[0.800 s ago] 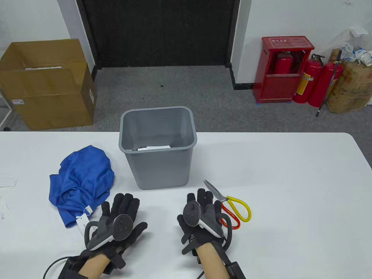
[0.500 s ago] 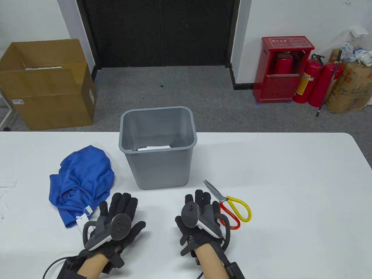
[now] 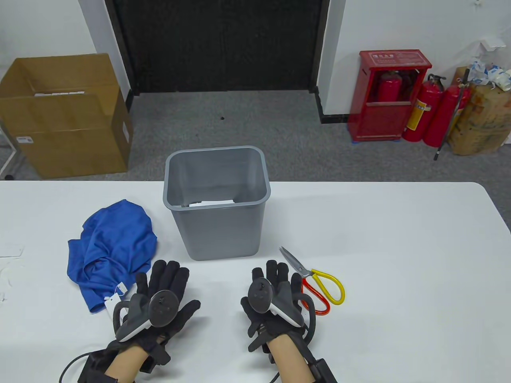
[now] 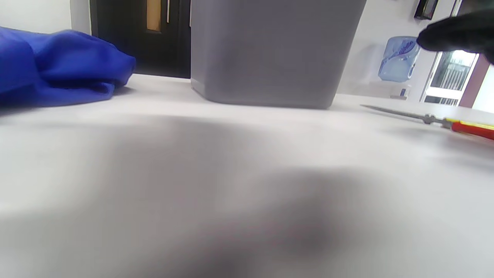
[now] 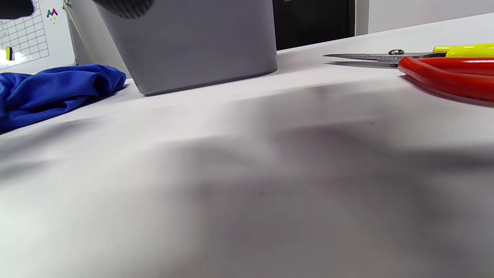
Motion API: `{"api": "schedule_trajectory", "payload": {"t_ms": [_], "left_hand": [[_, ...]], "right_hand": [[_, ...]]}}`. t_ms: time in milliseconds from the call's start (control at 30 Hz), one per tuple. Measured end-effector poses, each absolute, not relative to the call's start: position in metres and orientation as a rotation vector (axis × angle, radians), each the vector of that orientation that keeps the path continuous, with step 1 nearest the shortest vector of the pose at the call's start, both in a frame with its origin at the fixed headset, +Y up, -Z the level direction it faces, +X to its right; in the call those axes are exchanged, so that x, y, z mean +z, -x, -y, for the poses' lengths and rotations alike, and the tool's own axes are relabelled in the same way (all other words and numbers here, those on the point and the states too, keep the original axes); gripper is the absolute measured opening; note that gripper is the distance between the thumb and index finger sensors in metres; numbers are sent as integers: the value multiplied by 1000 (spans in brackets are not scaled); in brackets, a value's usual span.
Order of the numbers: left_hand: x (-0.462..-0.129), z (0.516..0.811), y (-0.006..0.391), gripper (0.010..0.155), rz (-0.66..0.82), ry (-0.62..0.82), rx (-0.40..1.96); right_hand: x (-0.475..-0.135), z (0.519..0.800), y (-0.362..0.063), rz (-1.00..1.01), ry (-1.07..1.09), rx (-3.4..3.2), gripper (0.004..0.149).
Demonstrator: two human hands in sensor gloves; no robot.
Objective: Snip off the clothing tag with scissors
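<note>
Meanwhile, both hands lay flat on the white counter (image 3: 399, 239), fingers spread, each grip holding nothing. The left hand (image 3: 159, 303) sat just beside the crumpled blue garment (image 3: 111, 247), whose white tag (image 3: 113, 300) lay at the cloth's near edge, close to that hand's outer fingers, though whether they touched could not be told. The right hand (image 3: 271, 299) rested just left of the scissors (image 3: 315, 281), blades closed, red and yellow handles partly hidden behind its tracker. A grey bin (image 3: 217, 207) stood beyond, between garment and scissors.
</note>
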State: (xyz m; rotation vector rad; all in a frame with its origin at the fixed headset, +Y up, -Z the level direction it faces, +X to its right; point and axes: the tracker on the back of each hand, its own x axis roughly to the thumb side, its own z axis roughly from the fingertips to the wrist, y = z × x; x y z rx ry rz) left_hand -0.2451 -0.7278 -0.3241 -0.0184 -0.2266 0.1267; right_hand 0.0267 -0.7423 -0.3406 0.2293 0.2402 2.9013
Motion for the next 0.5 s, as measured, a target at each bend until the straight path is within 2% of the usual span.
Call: {"api": "schedule_trajectory", "payload": {"t_ms": [233,433,500], "left_hand": [[-347,691,287,84,159,-21,252],[-387,650,352,80,23,-4,153],[-401,645,374,77,8,28,125]], "right_hand": [[-340,740,-27,-220,-245,2911,79],[-337,742,-30,-250,-254,2885,79],[-337,743,-30,-254,-263,2871,79]]}}
